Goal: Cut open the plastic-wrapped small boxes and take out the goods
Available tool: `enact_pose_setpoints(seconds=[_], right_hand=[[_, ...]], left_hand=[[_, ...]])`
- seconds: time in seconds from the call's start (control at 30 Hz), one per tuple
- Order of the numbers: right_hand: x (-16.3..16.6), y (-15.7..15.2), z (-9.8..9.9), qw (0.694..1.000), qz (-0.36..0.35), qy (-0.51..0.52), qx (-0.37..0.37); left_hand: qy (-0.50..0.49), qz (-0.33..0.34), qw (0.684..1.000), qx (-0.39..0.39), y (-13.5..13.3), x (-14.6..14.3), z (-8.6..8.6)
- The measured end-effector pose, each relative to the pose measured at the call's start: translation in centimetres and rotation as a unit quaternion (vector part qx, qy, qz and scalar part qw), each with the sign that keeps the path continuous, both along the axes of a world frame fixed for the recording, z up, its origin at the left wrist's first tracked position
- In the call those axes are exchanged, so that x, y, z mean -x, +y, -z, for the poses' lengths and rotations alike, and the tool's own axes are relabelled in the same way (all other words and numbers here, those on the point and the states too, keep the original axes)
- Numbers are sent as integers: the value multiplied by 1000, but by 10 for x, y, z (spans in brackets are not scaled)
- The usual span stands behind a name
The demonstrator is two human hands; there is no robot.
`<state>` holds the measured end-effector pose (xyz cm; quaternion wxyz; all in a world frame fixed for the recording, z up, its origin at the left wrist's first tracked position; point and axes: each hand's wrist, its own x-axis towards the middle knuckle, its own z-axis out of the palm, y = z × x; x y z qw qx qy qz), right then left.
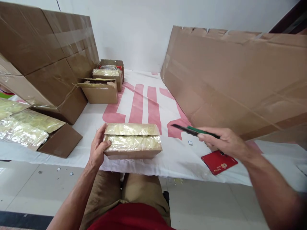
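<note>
A small cardboard box (133, 154) rests near the table's front edge, its top flaps covered in shiny clear tape with a dark seam between them. My left hand (98, 145) grips the left end of this box, thumb on the top and fingers along the side. To the right, my right hand (219, 140) is closed around a green and black utility knife (192, 130), its dark tip pointing left toward the box and held apart from it. Below my right hand lies a red card-like item (219, 162) with gold print, partly covered by the hand.
Large taped cartons (48, 48) stand at the left, and a big cardboard panel (235, 80) leans at the right. An opened small box (102, 92) and others stand behind. Another taped box (61, 140) lies front left. A small white piece (190, 142) sits on the tablecloth (148, 105).
</note>
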<state>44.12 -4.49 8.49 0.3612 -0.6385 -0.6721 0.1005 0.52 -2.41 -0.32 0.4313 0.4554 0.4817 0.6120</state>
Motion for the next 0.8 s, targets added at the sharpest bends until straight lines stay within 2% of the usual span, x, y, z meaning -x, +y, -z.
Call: enact_pose_setpoints(seconds=[0.1, 0.17, 0.23, 0.3, 0.37, 0.43, 0.5, 0.57, 0.67, 0.8], right_hand=[[6, -7, 30, 988, -9, -80, 130], [23, -9, 59, 975, 10, -166, 145], [41, -9, 84, 960, -3, -230, 162], [54, -6, 94, 960, -23, -232, 153], [63, 0, 88, 980, -53, -157, 112], [71, 8, 71, 991, -101, -39, 76], [81, 17, 53, 982, -165, 63, 74], [92, 28, 39, 965, -211, 118, 103], [104, 42, 26, 961, -216, 127, 114], [117, 54, 11, 976, -206, 47, 63]], left_hand=[[79, -63, 995, 13, -20, 1, -9], [161, -91, 983, 16, -36, 1, -16], [225, -99, 969, 14, -49, 0, -21], [252, -99, 963, 11, -57, -4, -22], [239, -101, 966, 8, -60, -9, -21], [184, -99, 978, 18, -60, -15, -18], [96, -86, 991, 43, -58, -20, -18], [24, -65, 995, 65, -55, -21, -22], [-16, -37, 997, 61, -47, -13, -33], [-12, 21, 1000, 14, -33, 8, -42]])
